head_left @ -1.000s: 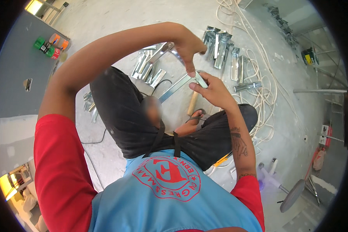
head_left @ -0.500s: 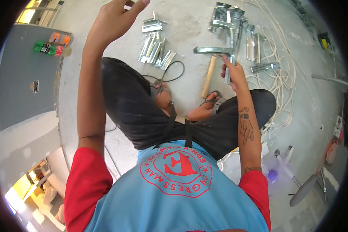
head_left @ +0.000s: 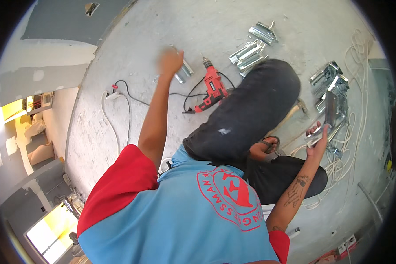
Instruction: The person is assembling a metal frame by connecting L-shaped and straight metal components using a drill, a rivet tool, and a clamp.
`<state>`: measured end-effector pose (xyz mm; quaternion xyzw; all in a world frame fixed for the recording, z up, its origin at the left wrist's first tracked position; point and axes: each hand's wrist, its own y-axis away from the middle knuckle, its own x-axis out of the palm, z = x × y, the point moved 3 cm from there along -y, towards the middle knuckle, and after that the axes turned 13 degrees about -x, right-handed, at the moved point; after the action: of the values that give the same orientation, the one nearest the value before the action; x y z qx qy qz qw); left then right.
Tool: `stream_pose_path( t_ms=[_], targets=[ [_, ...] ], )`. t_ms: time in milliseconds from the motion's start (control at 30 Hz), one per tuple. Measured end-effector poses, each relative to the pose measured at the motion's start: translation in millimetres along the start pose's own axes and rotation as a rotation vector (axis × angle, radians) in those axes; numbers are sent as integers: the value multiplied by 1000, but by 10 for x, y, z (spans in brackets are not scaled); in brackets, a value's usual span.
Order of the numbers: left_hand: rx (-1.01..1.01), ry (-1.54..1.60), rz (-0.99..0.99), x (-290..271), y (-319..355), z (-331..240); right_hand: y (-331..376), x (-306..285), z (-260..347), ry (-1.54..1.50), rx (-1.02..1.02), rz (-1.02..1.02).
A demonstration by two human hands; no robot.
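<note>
Head view, floor (head_left: 207, 31). I log: metal strips (head_left: 186, 70), just right of the left hand (head_left: 169, 62), the nearer one; long axis slanting upper left to lower right, between the drill (head_left: 214, 86) and the floor's left edge. Left fingers: blurred; spread and hold I cannot tell. Right hand (head_left: 316, 147): fingers curled round a metal bracket (head_left: 331, 109).

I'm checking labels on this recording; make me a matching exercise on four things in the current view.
1. Drill
2. Left hand
3. Right hand
4. Shirt

A. Light blue with red sleeves
B. Holding a metal piece
C. Red and black, lying on the floor
D. Blurred, near loose metal pieces

Pairs: 1-C, 2-D, 3-B, 4-A
</note>
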<state>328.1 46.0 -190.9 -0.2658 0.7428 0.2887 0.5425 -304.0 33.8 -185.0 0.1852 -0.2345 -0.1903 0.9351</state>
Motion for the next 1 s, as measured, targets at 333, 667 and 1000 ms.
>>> stream_pose_path(
  t_ms=[333, 667, 1000],
  targets=[
    [267, 114, 637, 1702, 1533, 49, 484, 225, 671, 47, -272, 35],
    [235, -200, 485, 1476, 499, -70, 1389, 1218, 228, 111, -281, 71],
    [492, 699, 492, -447, 1585, -1795, 2229, 837, 340, 129, -277, 33]
  ],
)
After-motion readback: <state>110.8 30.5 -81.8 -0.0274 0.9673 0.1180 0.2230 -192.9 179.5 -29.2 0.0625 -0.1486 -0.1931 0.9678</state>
